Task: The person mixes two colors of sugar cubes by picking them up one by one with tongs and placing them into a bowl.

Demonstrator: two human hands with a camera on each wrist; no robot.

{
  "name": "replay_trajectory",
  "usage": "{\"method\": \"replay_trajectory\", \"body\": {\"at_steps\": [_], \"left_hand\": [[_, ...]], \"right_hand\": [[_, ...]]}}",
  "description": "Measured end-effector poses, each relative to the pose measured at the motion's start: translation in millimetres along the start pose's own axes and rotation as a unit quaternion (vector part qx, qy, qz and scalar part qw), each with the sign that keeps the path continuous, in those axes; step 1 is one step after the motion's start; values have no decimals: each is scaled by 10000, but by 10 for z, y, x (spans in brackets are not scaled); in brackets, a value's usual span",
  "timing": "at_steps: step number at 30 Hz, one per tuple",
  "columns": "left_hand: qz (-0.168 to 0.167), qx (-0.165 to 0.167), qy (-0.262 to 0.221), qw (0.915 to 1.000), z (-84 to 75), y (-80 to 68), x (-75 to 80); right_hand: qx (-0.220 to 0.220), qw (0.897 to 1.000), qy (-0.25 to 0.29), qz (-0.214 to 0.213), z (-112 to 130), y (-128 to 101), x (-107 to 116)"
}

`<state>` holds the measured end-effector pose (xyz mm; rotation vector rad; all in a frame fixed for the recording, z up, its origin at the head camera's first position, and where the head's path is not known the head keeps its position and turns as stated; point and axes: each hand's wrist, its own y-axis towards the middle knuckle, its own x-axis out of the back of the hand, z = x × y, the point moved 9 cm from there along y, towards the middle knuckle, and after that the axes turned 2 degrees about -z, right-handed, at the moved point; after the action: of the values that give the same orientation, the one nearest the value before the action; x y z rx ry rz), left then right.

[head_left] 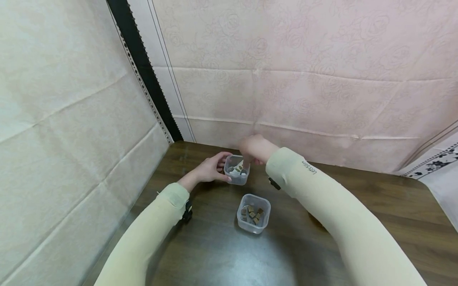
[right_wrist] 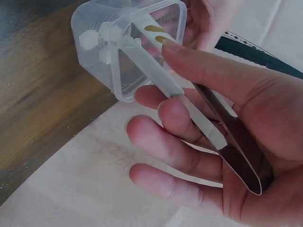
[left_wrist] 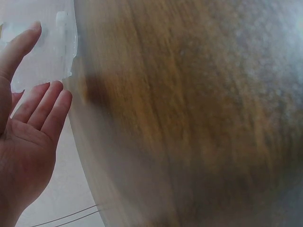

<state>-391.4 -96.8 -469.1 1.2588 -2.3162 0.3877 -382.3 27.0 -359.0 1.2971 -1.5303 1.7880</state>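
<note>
Steel tongs (right_wrist: 222,137) with white tips, clear container (right_wrist: 128,42)

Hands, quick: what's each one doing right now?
Left hand: open, fingers touching the far container.
Right hand: gripping tongs, tips inside that container.

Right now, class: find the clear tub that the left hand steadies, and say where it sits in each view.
Head: the far tub, mid-picture, beyond the tub of brown cubes.
Left wrist: top left corner, blurred, by the left hand.
Right wrist: top, left of centre, tongs from the right hand reaching in.
Shared landmark: the wooden table.
</note>
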Motion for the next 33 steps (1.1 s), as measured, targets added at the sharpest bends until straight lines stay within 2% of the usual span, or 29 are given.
{"method": "replay_trajectory", "body": {"at_steps": [5,13,21,33], "left_hand": [[-6,28,12,10000,4,8,1],[-32,33,136,9999,2,4,8],[-2,49,39,10000,-8,-9,-8],[88,-56,-227,9997,-3,10,-24]], "right_hand": [[82,9999,-143,13,11,-12,16],[356,9936,-863,-632,79,-59,106],[303,9882,-1386,-582,175,-11,63],[207,9868,-1503,-574,218,151,-9]]}}
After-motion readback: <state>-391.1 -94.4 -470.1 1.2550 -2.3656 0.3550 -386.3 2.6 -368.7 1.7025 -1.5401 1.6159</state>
